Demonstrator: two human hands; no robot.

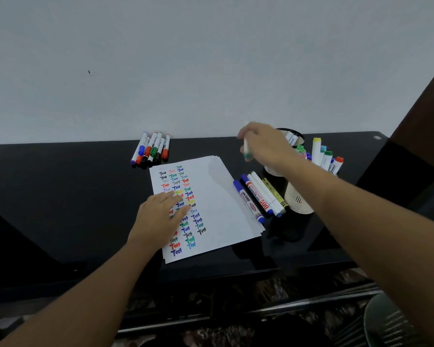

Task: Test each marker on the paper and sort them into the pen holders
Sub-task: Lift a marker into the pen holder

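A white paper [218, 196] covered with coloured "Test" marks lies on the black table [60, 196]. My left hand [161, 216] presses flat on its left half with straight fingers. My right hand [263, 144] hovers above the table near the pen holders and grips a white marker with a green cap [246, 150], blurred by motion. A black pen holder [292, 136] stands behind that hand with a marker inside. A cream mesh holder [298, 199] stands to the right, full of several markers [323, 156].
Several capped markers [152, 150] lie in a bunch at the table's far edge by the wall. Several more markers [259, 196] lie just right of the paper, against the cream holder. A chair [391, 324] shows at lower right.
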